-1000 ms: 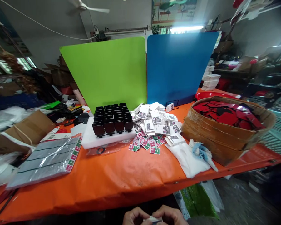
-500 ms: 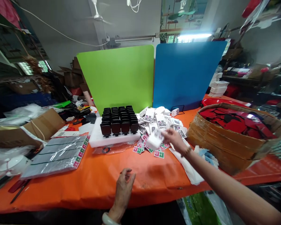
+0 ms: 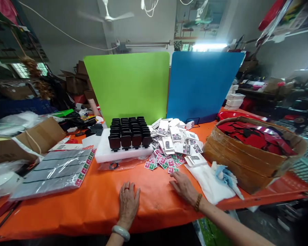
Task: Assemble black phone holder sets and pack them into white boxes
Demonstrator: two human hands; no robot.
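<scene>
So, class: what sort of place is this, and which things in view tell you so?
Probably a small packing workshop. An orange-covered table holds a pile of small white boxes, a foam tray of black parts and a cardboard tub of red pieces; both hands rest empty.

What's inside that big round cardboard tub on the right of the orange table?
The cardboard tub is filled near its rim with flat red pieces, a few black ones among them. Whatever lies beneath that top layer is covered, so the bottom cannot be seen.

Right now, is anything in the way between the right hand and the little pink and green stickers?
Nothing visible. The right hand lies flat on the orange tablecloth, fingertips just short of the pink and green stickers.
</scene>
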